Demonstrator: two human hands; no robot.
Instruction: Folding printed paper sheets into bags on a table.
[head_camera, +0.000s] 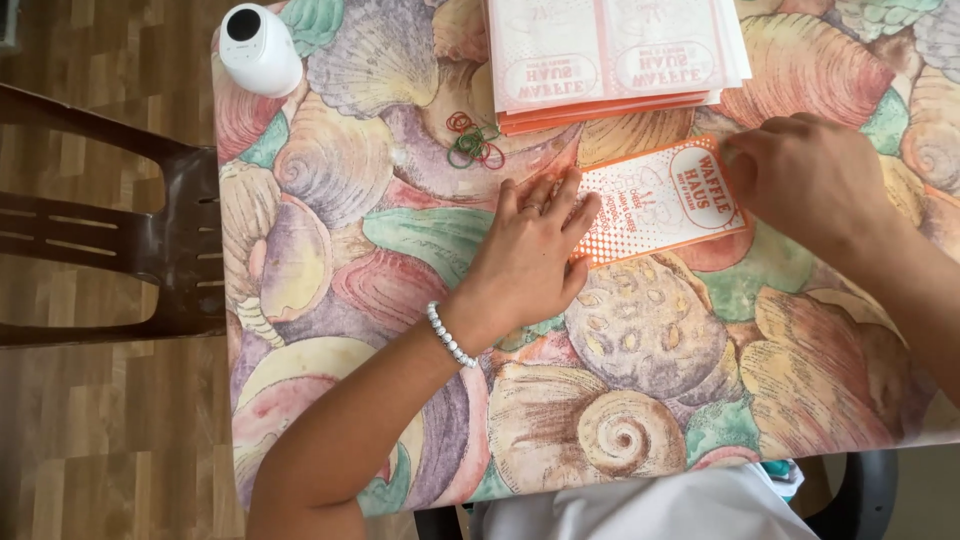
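A small orange and white paper sleeve (662, 197) lies flat on the table covered by a seashell-patterned cloth (420, 230). My left hand (530, 255), with a white bead bracelet on the wrist, presses flat on the sleeve's left end, fingers spread. My right hand (805, 178) rests on the sleeve's right end with the fingers curled down on its edge. A stack of larger orange and white paper sheets (612, 55) lies just beyond, at the far edge of the table.
A few rubber bands (473, 142), red and green, lie left of the stack. A white round device (258, 45) stands at the far left corner. A dark brown chair (120, 240) stands left of the table on a wooden floor.
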